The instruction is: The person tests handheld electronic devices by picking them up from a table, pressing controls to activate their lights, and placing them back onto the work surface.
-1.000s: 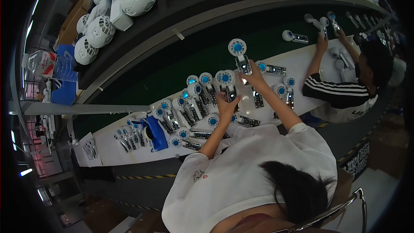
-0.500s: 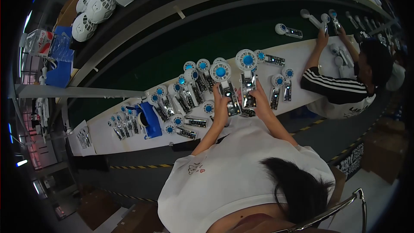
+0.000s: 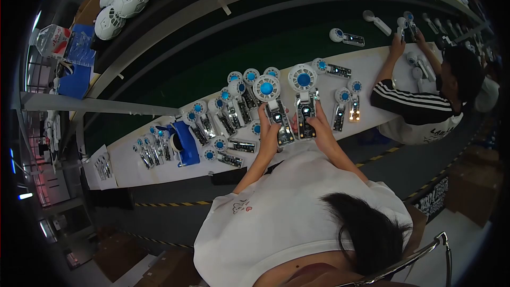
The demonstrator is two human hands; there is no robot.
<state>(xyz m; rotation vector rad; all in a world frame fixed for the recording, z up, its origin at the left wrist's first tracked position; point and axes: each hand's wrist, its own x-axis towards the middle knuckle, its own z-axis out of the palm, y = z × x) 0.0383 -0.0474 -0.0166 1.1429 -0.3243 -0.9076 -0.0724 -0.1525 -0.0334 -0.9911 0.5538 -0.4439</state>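
Observation:
My left hand (image 3: 270, 130) is closed around the open handle of a handheld fan (image 3: 266, 88). The fan has a round white slotted head with a blue centre, and its handle bares a dark circuit board. In my right hand (image 3: 322, 127) is a similar fan (image 3: 303, 78), gripped by its handle with the thumb on the board. Both fans are held side by side, heads up, above the table. To the left lies a group of similar fans (image 3: 225, 95). Right of my hands are two more, one of them a fan with lit orange lights (image 3: 355, 101).
A long white table (image 3: 143, 178) runs across. On it stands a blue tape dispenser (image 3: 185, 146). A co-worker (image 3: 419, 101) at the right handles similar fans. Above the left side, a shelf holds white ball-shaped parts (image 3: 131, 0). A metal post (image 3: 101, 103) crosses at left.
The fan in my left hand has shifted slightly left and down, and the one in my right hand has dropped a little. Orange lights now show on a fan at the right.

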